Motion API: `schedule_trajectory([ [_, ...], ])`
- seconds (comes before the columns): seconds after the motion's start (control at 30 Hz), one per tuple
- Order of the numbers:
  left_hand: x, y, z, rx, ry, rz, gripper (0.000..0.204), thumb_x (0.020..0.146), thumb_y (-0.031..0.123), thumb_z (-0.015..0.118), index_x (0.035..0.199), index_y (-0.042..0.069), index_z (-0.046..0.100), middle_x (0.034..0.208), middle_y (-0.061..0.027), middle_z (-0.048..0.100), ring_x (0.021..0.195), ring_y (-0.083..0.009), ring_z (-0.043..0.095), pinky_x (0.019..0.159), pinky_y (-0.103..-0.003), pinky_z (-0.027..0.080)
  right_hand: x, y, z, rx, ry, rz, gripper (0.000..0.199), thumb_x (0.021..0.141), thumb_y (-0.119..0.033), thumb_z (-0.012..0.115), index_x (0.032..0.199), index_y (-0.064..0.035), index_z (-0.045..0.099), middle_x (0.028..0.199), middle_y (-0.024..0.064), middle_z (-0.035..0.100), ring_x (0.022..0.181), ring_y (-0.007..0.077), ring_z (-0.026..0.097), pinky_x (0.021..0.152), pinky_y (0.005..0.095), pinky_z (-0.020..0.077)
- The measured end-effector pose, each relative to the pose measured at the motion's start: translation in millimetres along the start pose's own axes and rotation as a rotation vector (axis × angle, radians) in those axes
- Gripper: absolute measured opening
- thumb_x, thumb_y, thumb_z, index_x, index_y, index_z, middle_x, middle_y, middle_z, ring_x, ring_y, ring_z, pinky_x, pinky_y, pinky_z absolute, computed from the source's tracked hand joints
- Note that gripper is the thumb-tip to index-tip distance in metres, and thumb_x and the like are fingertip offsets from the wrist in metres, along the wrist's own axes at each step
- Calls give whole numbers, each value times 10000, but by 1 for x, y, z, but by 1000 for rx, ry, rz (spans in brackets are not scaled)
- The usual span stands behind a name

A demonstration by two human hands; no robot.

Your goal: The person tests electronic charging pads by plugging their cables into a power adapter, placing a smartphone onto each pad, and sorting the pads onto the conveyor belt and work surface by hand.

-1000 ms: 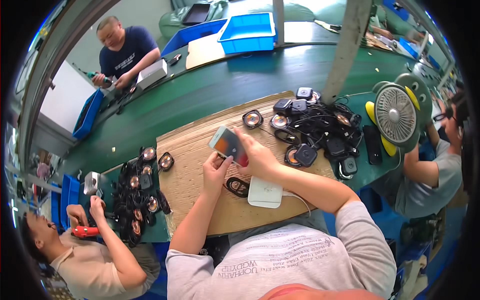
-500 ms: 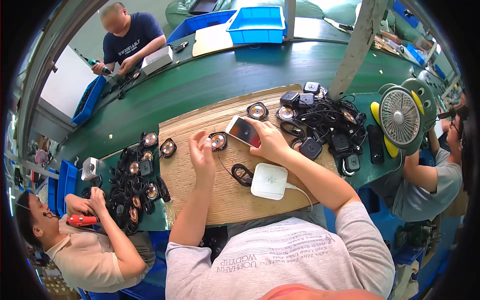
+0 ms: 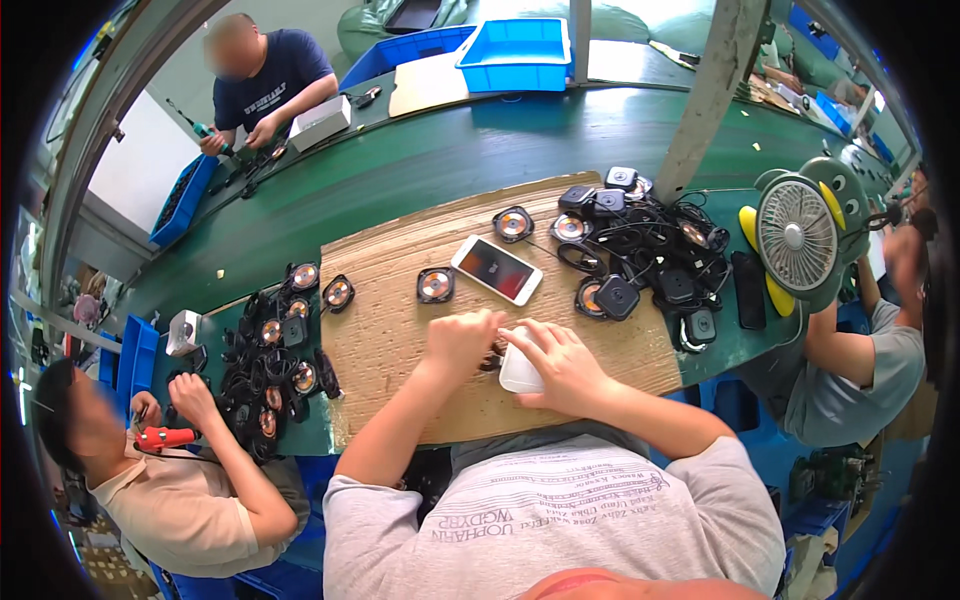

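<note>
My left hand (image 3: 462,345) is closed in a pinch beside the far left corner of a white rounded square box (image 3: 519,374). What its fingertips hold is too small to make out. My right hand (image 3: 566,372) lies over the box, thumb and fingers gripping it and covering much of its top. A coiled black cable (image 3: 492,357) shows partly between the hands. Beyond them a white phone (image 3: 497,269) with a lit screen lies on the cardboard sheet (image 3: 385,390). Left of the phone sits a black-rimmed round unit with a copper-coloured ring (image 3: 435,286); similar ones lie around.
Piles of black cabled units lie right (image 3: 675,280) and left (image 3: 270,350). A green fan (image 3: 797,235) and a dark phone (image 3: 748,290) stand at the right. A metal post (image 3: 710,100) rises behind. Co-workers sit left, right and across the green belt (image 3: 400,165).
My right hand has let go of the phone, leaving it on the cardboard, and has come down onto the white box. My left hand has moved right and nearer, closing beside the box.
</note>
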State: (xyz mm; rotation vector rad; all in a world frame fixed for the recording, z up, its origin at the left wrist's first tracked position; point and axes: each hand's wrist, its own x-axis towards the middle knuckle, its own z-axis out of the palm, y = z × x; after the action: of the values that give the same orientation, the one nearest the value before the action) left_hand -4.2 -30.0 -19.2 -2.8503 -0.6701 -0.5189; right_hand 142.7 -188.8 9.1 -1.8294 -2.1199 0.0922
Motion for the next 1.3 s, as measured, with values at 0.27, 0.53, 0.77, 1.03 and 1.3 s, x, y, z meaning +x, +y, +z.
schedule_trajectory([
  [0.27,-6,-158,-98,176,446,-674,299,983,279,477,839,52,608,637,-105,596,482,-296,455,492,-402,396,-25,13,-11,192,236,125,761,745,-343,694,1410,-168,368,1388,180,413,1255,341,422,1044,452,333],
  [0.53,-57,-199,-53,300,567,-531,161,938,193,530,946,47,598,830,-95,617,682,-268,561,636,-362,463,-28,106,-64,-36,569,306,414,741,-58,641,1148,-123,605,1277,108,544,1111,272,549,950,357,432],
  [0.77,-36,-176,-68,-44,579,-525,144,881,82,591,1007,17,612,878,-82,630,771,-231,610,711,-321,495,-13,186,-98,-295,404,392,273,743,-115,683,1011,-127,638,1104,31,606,1006,242,563,897,342,442],
  [1.03,37,-42,-86,-641,192,-117,60,836,64,640,831,7,654,774,-68,630,667,-181,554,678,-247,471,20,187,-68,-459,294,209,270,707,-238,732,957,-168,654,958,32,619,941,240,563,848,359,445],
  [1.3,21,-20,-30,-810,26,-137,415,973,216,495,629,-15,520,519,-51,464,460,-153,369,482,-274,333,5,176,-95,-573,494,210,141,798,-181,641,927,-135,611,890,67,635,801,262,594,707,374,473],
])
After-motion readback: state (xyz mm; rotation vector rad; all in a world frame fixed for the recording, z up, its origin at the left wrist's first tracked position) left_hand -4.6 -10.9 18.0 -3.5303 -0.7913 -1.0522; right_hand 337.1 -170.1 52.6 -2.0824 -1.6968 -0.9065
